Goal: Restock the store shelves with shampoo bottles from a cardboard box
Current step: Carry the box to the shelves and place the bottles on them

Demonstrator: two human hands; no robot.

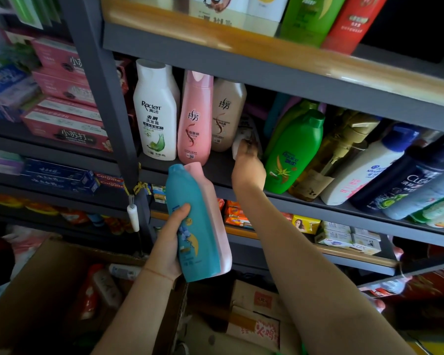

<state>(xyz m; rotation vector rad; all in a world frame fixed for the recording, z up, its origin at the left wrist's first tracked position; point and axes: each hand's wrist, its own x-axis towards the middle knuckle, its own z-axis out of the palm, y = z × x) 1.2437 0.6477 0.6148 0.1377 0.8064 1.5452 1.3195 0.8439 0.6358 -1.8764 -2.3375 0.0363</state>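
My left hand [168, 249] has its fingers [181, 212] curled round two shampoo bottles at once, a teal bottle [192, 226] in front and a pale pink bottle [219, 226] pressed flat behind it, both upright with their caps just below the shelf [215, 170] edge. My right hand [249, 166] reaches in above and to the right of them, touching a white bottle [240, 144] at the back of the shelf; its fingers are mostly hidden behind the hand, so I cannot tell whether they grip it or only push. Left of those fingers stand three bottles in a row: a white Raclen bottle [157, 111], a pink bottle [195, 119] and a beige bottle [227, 116]. Right of them a green bottle [294, 152] leans over, with an amber pump bottle [328, 160], a white-and-blue bottle [369, 165] and a dark blue bottle [405, 178] tilted beyond it. Down below my left wrist sits the cardboard box [36, 290] with a few more bottles inside, too dim to count. I judge these full plastic bottles fairly heavy, stiff-walled and smooth, so two in one hand could slide against each other; holding low round the waist with the thumb across the front seems safest. The gap just left of my right fingers looks like the place for them.
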